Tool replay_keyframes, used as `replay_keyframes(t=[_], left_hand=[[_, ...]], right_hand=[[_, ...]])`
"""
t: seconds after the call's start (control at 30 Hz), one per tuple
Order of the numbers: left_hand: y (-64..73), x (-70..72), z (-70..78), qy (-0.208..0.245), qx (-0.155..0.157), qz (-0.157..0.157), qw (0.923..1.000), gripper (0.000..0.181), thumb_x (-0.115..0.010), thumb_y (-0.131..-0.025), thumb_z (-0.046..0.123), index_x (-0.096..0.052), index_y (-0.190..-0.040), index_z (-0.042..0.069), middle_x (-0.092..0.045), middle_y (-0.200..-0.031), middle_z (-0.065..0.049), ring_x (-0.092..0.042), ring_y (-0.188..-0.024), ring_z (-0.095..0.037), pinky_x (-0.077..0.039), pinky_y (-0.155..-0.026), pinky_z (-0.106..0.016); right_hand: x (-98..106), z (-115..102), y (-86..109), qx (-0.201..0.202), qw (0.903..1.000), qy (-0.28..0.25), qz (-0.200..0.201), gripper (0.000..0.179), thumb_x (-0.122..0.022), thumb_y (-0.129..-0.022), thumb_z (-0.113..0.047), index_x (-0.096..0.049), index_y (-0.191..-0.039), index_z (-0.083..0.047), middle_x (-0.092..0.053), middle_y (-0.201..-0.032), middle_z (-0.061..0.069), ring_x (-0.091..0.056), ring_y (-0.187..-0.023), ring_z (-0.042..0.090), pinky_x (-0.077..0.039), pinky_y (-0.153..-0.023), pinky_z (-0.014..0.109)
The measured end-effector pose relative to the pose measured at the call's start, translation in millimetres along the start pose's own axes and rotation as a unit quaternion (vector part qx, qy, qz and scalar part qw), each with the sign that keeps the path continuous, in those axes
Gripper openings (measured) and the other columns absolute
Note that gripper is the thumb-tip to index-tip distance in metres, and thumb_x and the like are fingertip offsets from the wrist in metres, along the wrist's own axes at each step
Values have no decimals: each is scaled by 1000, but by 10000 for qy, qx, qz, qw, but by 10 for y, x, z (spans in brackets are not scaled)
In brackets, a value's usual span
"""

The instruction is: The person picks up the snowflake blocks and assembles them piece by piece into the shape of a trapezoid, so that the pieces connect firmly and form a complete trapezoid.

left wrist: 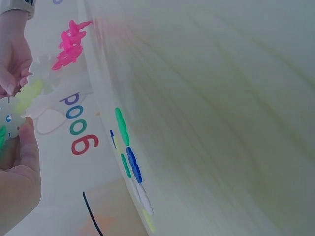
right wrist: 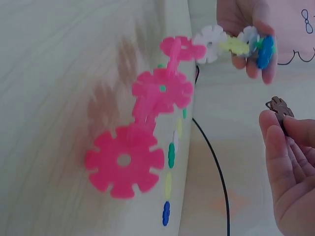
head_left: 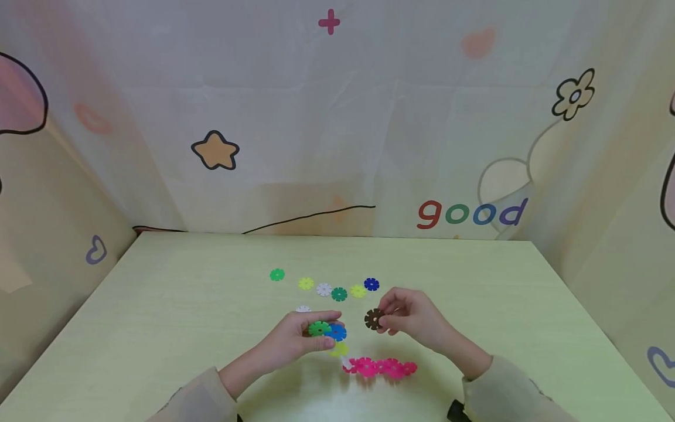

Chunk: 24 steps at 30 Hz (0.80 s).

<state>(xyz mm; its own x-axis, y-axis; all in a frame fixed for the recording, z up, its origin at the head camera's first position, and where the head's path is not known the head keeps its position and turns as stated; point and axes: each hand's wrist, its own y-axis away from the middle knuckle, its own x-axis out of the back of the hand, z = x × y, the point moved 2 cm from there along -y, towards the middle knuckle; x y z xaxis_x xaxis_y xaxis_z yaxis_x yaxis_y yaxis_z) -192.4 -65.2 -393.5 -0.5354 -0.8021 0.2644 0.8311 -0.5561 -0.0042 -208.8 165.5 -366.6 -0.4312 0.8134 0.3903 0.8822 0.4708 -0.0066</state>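
Note:
My left hand (head_left: pixel 321 331) grips one end of a chain of joined snowflake discs, by its green disc (head_left: pixel 319 328) and blue disc (head_left: pixel 336 332). The chain runs on through a yellow disc (right wrist: pixel 235 45) and a white disc (right wrist: pixel 210 43) into several pink discs (head_left: pixel 379 367), (right wrist: pixel 125 160), which reach down to the pale green table (head_left: pixel 158 316). My right hand (head_left: pixel 384 319) pinches a single brown disc (head_left: pixel 374 319), (right wrist: pixel 279 105) between thumb and fingers. It holds it just right of the blue disc, a small gap apart.
Loose discs lie in a row beyond the hands: green (head_left: pixel 276 274), yellow (head_left: pixel 306 283), white (head_left: pixel 324 289), dark green (head_left: pixel 339 294), yellow (head_left: pixel 358 291), blue (head_left: pixel 371 284). Another white disc (head_left: pixel 303 309) lies by my left hand. Printed cloth walls enclose the table on three sides.

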Motion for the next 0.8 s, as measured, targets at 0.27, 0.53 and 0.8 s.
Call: replay_keyframes(t=[0.27, 0.53, 0.8], left_hand=[[-13, -10, -5, 129, -78, -46, 9999, 46, -63, -80, 22, -53, -123, 9, -60, -115, -12, -60, -88, -9, -47, -70, -16], [-22, -18, 6, 24, -94, -32, 9999, 45, -64, -80, 24, -54, -122, 10, -60, -115, -11, -60, -83, -7, -47, -67, -16], [-30, -24, 0, -27, -109, -31, 9999, 46, -64, -79, 26, -54, -121, 10, -61, -113, -9, -60, -81, -5, -46, -66, -16]], right_hand=[[-132, -28, 24, -53, 9991, -395, -169, 18, -61, -81, -5, -52, -93, 6, -62, -87, 21, -66, -75, 26, -53, -63, 26], [-218, -6, 17, -119, 9975, -662, -211, 20, -62, -81, -7, -50, -91, 6, -64, -89, 21, -66, -75, 20, -53, -64, 28], [-292, -16, 9, -66, 9969, -758, -199, 20, -60, -82, -6, -49, -92, 7, -64, -92, 23, -66, -77, 21, -53, -64, 27]])
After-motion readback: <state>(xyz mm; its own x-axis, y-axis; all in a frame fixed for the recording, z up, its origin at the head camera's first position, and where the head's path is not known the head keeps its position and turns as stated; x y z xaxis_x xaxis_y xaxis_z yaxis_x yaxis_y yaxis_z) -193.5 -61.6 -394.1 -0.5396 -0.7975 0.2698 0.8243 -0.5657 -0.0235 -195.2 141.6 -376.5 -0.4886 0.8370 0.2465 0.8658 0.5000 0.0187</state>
